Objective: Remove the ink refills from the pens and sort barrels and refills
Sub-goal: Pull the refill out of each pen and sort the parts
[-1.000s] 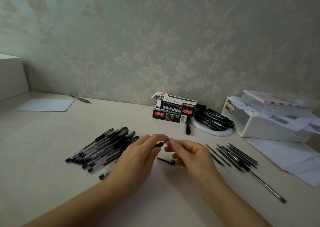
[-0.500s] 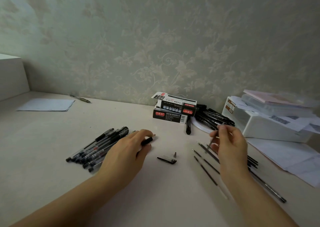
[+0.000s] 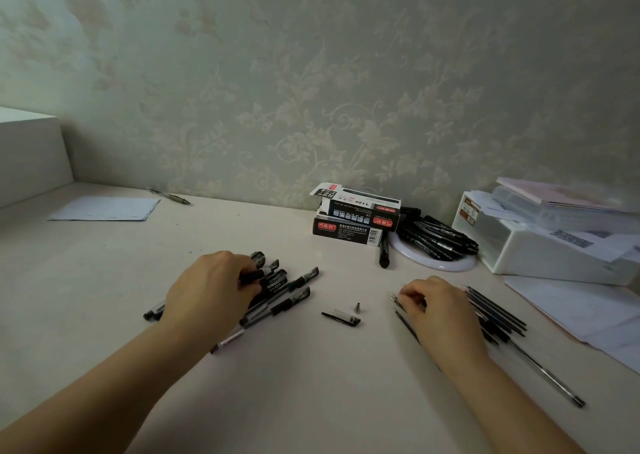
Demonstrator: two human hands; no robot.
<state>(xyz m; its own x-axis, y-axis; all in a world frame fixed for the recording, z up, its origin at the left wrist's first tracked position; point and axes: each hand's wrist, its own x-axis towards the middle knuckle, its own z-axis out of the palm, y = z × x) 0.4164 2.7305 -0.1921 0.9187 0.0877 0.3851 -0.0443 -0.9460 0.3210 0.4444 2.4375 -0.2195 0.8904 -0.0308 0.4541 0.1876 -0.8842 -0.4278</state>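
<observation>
Left hand (image 3: 211, 289) grips one barrel (image 3: 258, 273) — right hand (image 3: 438, 309) on refills (image 3: 495, 309).

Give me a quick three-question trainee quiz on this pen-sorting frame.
1. True or false: the left hand rests on the barrel pile.
2. Which hand is over the refills? A) left B) right C) neither
3. Fill in: between the piles lie a small metal tip and a pen ____.

Key: 1 true; 2 B, the right hand; 3 cap.

desk (image 3: 294, 384) | pens (image 3: 284, 290) | refills (image 3: 498, 309) | cap (image 3: 341, 317) | boxes (image 3: 349, 230) | paper (image 3: 104, 208)
</observation>
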